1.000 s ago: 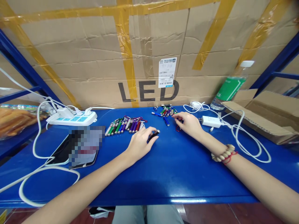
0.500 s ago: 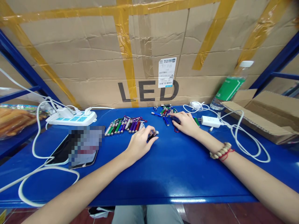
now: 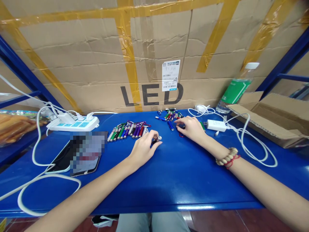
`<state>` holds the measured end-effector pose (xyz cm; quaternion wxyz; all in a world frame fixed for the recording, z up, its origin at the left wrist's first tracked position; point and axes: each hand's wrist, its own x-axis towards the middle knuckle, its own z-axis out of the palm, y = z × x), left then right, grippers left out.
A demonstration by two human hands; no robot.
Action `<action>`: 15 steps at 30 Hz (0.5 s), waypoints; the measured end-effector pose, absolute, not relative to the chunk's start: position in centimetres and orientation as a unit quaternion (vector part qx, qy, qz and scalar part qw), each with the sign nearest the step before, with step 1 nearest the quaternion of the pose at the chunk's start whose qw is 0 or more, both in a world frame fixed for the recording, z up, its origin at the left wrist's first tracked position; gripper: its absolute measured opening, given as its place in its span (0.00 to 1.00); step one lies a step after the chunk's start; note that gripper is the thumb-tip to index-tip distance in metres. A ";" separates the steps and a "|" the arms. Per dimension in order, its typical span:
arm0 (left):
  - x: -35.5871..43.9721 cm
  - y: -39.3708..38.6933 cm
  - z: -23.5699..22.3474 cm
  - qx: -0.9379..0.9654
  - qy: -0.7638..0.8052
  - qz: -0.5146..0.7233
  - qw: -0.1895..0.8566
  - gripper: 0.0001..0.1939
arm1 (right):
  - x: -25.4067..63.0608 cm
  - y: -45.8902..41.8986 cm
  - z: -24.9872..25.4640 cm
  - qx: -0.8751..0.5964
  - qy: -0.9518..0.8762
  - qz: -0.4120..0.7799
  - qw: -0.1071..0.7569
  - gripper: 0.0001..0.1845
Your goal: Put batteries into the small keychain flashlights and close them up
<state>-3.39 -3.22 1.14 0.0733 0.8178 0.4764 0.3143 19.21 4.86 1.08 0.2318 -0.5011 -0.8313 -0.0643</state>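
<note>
Closed around a small dark mini flashlight (image 3: 154, 141), my left hand (image 3: 142, 146) rests just above the blue tabletop; the light's silver end shows between thumb and fingertips. My right hand (image 3: 193, 129) has its fingers curled down at the right pile, and its grip hides whatever is in it. A red carabiner clip (image 3: 181, 136) peeks out under that hand. Left of its fingertips lies a blue mini flashlight (image 3: 170, 125), near a jumble of other small flashlights (image 3: 172, 115). Beyond my left hand stretches a row of coloured mini flashlights with clips (image 3: 127, 131).
At left are a white power strip (image 3: 79, 124), two phones (image 3: 88, 153) and loose white cables. A charger (image 3: 216, 125) with cord, a green-labelled bottle (image 3: 235, 91) and an open cardboard box (image 3: 272, 120) stand at right. A large taped carton (image 3: 96, 64) forms the back.
My right fingers have shifted slightly over the pile and uncovered less of the dark item beneath. My left hand keeps its flashlight, turned a little. The view has moved slightly.
</note>
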 end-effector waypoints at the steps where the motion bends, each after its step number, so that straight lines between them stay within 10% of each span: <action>1: -3.4 -3.2 1.2 0.818 0.476 0.315 0.072 0.07 | 19.2 4.9 1.1 -0.501 -0.831 -0.064 0.233 0.12; 15: -3.4 -3.3 1.2 0.820 0.476 0.309 0.068 0.07 | 19.4 5.0 0.8 -0.501 -0.828 -0.087 0.234 0.11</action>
